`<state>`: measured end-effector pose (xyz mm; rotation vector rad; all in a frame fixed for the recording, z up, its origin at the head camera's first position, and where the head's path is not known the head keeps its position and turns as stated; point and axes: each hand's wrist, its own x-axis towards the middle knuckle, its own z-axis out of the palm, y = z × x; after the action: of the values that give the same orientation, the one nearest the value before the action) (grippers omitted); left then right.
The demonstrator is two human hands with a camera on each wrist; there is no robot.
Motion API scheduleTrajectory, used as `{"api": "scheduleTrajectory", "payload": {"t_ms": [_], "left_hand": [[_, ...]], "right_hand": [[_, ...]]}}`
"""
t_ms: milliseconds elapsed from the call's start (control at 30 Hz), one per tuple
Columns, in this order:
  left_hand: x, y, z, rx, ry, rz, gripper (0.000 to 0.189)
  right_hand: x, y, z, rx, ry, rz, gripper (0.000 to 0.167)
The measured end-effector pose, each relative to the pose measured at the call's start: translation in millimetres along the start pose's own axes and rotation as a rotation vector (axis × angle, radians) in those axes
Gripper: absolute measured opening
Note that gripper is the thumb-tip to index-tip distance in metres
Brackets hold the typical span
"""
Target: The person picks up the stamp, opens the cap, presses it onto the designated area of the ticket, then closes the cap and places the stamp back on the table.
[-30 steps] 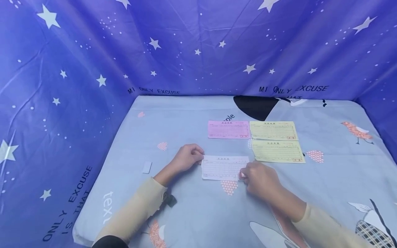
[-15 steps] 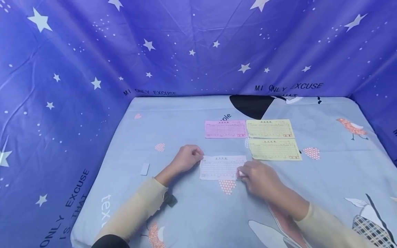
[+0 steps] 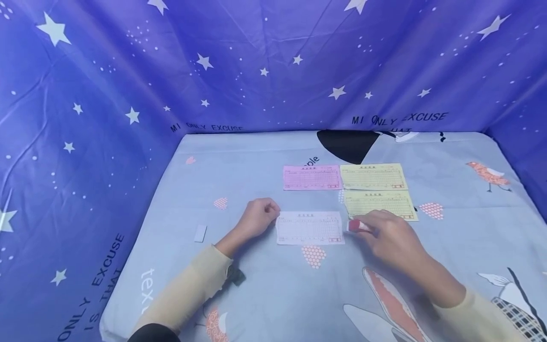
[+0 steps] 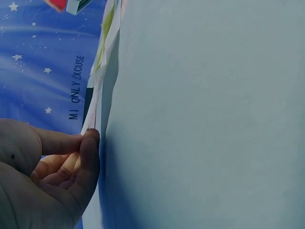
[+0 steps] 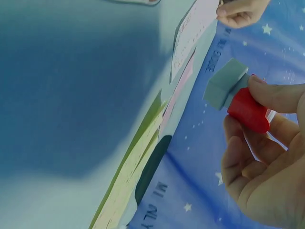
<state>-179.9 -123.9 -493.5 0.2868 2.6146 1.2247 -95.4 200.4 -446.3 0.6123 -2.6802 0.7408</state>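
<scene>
A white printed form (image 3: 309,229) lies on the bed-like surface, with a red boxed mark in its lower right corner. My left hand (image 3: 258,217) pinches its upper left edge between thumb and forefinger, as the left wrist view also shows. Just right of the form, my right hand (image 3: 391,237) holds a rubber stamp (image 5: 248,109) by its red handle, the pale rectangular base pointing left. The stamp is raised, apart from the paper. Behind the right fingers lies a yellow form (image 3: 372,202), its lower edge partly covered by the hand.
Another yellow form (image 3: 373,176) and a pink form (image 3: 311,177) lie side by side farther back, each bearing a red boxed mark. A small pale rectangular piece (image 3: 200,233) sits left of my left arm. Blue star-printed curtain (image 3: 273,71) encloses the back and sides.
My right hand has lifted the stamp off the white form's lower right corner and moved right. A red boxed mark now shows there. My left hand stays at the form's edge.
</scene>
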Motion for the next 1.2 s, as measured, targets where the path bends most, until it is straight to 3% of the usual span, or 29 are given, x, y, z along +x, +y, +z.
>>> {"api": "scheduleTrajectory", "payload": {"t_ms": [367, 700, 1200], "left_hand": [[20.5, 1.7, -5.9, -0.059, 0.071, 0.016, 0.008], [39.0, 10.4, -6.2, -0.043, 0.081, 0.033, 0.01], [52.2, 13.9, -1.7, -0.008, 0.073, 0.034, 0.008]], "right_hand": [[-11.9, 8, 2, 0.019, 0.014, 0.029, 0.027], [-17.2, 9, 2, -0.008, 0.029, 0.022, 0.028], [-20.5, 12, 3, -0.006, 0.033, 0.036, 0.033]]}}
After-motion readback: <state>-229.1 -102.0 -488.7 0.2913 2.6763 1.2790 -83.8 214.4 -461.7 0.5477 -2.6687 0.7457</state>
